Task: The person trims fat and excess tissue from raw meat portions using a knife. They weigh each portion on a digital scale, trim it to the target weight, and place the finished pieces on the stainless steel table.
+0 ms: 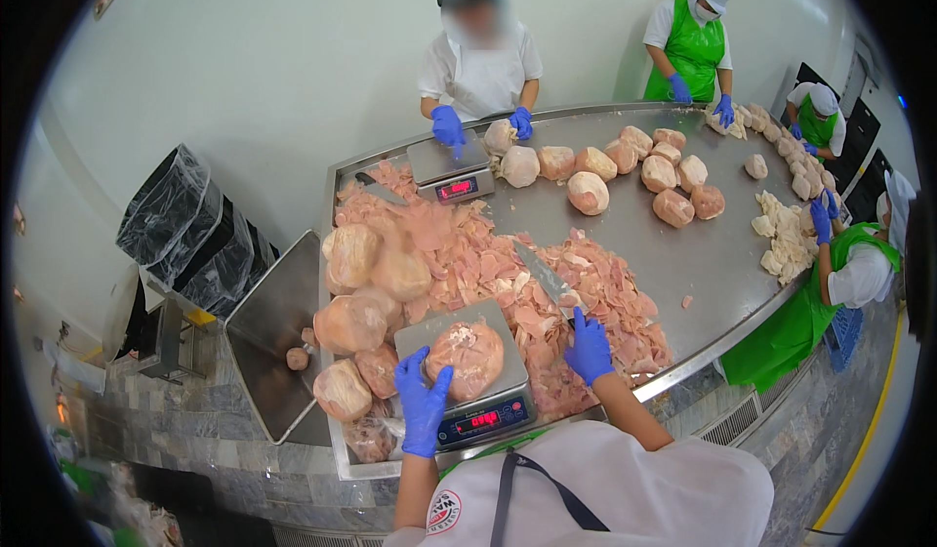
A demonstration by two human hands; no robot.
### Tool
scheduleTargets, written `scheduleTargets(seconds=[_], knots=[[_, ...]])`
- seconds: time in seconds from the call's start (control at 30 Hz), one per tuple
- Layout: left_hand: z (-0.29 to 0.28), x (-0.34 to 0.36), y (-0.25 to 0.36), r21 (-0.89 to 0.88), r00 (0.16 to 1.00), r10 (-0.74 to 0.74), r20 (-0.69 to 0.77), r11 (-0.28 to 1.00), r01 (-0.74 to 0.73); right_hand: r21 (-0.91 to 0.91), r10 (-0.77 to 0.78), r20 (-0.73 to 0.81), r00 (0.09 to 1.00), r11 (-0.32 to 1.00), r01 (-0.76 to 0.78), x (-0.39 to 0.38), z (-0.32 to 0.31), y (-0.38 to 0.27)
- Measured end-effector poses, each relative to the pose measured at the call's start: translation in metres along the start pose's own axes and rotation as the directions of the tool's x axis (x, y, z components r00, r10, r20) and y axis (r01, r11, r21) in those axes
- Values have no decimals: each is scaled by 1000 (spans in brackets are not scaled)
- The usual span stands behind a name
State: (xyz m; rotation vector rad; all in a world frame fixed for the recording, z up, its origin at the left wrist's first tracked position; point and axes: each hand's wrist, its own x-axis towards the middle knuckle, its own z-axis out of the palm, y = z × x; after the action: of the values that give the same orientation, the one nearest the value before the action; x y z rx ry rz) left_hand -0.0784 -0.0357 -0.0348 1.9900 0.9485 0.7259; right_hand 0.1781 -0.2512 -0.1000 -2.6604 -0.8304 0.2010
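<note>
A round pink ham (467, 360) rests on the plate of a digital scale (485, 422) with a lit red display. My left hand (422, 401), in a blue glove, lies against the ham's left side, thumb and fingers apart. To the right, my gloved right hand (590, 350) is closed round the handle of a long knife (543, 272). Its blade points away from me and to the left, over a heap of pink meat trimmings (610, 303). Several larger wrapped hams (349, 323) are piled left of the scale.
A steel table (644, 254) carries trimmed hams (588, 193) and a second scale (454, 168). A co-worker (478, 69) stands opposite; others in green aprons (695, 49) work rightward. A steel bin (278, 337) and plastic-lined black containers (195, 230) stand left.
</note>
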Motion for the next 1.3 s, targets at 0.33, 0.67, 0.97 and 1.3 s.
scheduleTargets(seconds=[0.33, 0.67, 0.97, 1.3], knots=[[-29, -1, -17, -80, 992, -5, -123, 997, -5, -78, 102, 40, 994, 992, -98, 30, 21, 18], [-38, 0, -30, -128, 992, -84, -95, 989, 71, 527, 54, 1, 999, 848, -47, 16, 34, 13], [-9, 4, -83, -137, 964, -258, 61, 955, 264, 753, -86, 9, 996, 657, 50, 41, 69, -38], [-14, -5, -93, -59, 979, -168, 116, 983, 175, 564, -73, -89, 993, 818, 111, 105, 57, 2]])
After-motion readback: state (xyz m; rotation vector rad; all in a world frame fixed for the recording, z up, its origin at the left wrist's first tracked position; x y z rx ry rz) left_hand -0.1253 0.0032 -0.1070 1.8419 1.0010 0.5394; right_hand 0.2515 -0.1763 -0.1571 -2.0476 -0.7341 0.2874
